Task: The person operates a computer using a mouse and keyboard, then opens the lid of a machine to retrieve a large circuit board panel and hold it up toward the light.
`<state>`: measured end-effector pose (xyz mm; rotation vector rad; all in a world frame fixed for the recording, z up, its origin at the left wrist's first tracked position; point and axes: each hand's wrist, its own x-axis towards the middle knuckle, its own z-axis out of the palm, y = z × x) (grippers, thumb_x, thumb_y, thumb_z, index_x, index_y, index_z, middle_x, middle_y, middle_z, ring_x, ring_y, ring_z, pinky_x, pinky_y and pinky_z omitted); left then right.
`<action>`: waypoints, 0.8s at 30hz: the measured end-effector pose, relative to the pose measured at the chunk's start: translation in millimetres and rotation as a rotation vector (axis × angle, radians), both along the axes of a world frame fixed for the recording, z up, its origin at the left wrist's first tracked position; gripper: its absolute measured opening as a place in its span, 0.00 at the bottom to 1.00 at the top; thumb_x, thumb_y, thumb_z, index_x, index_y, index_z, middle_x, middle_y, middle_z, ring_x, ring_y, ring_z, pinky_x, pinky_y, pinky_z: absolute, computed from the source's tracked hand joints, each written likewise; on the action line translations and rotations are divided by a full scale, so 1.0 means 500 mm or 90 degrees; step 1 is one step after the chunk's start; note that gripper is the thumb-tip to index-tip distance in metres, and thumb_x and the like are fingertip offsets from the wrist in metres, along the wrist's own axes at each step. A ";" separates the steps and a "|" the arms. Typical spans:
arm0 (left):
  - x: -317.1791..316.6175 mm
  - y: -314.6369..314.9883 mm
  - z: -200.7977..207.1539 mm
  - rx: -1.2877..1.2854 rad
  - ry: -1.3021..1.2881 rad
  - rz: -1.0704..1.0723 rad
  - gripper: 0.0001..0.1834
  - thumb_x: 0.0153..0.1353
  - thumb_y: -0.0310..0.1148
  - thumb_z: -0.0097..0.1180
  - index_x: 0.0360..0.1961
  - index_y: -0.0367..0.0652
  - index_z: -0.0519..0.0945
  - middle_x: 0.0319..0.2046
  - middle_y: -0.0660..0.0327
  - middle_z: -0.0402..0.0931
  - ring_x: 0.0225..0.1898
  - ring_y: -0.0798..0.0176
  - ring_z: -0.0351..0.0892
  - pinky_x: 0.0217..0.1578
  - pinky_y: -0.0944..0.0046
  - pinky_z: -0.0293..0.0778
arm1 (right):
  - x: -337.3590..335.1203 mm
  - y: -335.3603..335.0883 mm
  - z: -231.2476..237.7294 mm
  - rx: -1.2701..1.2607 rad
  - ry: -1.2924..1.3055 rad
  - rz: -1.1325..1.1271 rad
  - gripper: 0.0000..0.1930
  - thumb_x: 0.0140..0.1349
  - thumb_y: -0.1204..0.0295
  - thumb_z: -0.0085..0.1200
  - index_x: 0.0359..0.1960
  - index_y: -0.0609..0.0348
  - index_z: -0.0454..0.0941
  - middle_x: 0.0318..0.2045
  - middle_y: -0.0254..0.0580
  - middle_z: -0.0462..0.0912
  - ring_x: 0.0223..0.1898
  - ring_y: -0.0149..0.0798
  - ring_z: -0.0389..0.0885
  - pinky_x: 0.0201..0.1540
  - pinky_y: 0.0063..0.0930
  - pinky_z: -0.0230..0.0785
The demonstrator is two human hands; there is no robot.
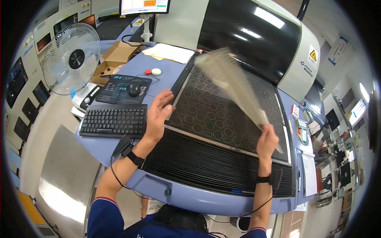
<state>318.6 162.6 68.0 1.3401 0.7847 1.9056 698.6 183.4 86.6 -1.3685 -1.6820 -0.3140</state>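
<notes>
My right hand (267,143) is closed on the near corner of a thin, pale, patterned sheet (234,81). The sheet is held up at a slant and smeared by motion, so its exact kind is unclear. Below it lies the dark flat bed (214,119) of a machine, covered with rows of ring-shaped marks. My left hand (158,115) is held up by the bed's left edge, fingers spread, with nothing in it. Black bands with small devices sit on both wrists.
A black keyboard (113,121), a mouse (135,88) and a fan (73,59) stand at the left. Behind the bed rises the machine's dark glossy cover (250,35). Black ribbed bellows (206,164) run along the front. A paper pad (308,172) lies at the right.
</notes>
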 end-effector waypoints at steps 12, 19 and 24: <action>0.003 -0.022 0.017 -0.204 -0.035 -0.198 0.34 0.71 0.43 0.51 0.72 0.36 0.60 0.67 0.50 0.66 0.63 0.56 0.73 0.56 0.57 0.75 | -0.085 -0.146 0.131 -0.162 0.696 0.524 0.12 0.68 0.79 0.56 0.50 0.70 0.77 0.42 0.44 0.86 0.44 0.37 0.87 0.55 0.36 0.81; -0.006 -0.077 0.056 -0.195 -0.131 -0.476 0.43 0.53 0.40 0.69 0.66 0.27 0.67 0.57 0.50 0.77 0.54 0.60 0.81 0.57 0.62 0.75 | -0.048 -0.182 -0.005 -0.223 0.726 0.630 0.18 0.67 0.72 0.62 0.55 0.67 0.75 0.48 0.44 0.84 0.51 0.38 0.84 0.59 0.38 0.77; -0.012 -0.102 0.056 -0.232 -0.138 -0.452 0.41 0.47 0.40 0.69 0.60 0.25 0.72 0.51 0.50 0.80 0.49 0.60 0.83 0.52 0.63 0.78 | -0.038 -0.199 -0.034 -0.256 0.776 0.575 0.22 0.63 0.68 0.67 0.55 0.66 0.75 0.48 0.41 0.84 0.50 0.35 0.83 0.59 0.36 0.73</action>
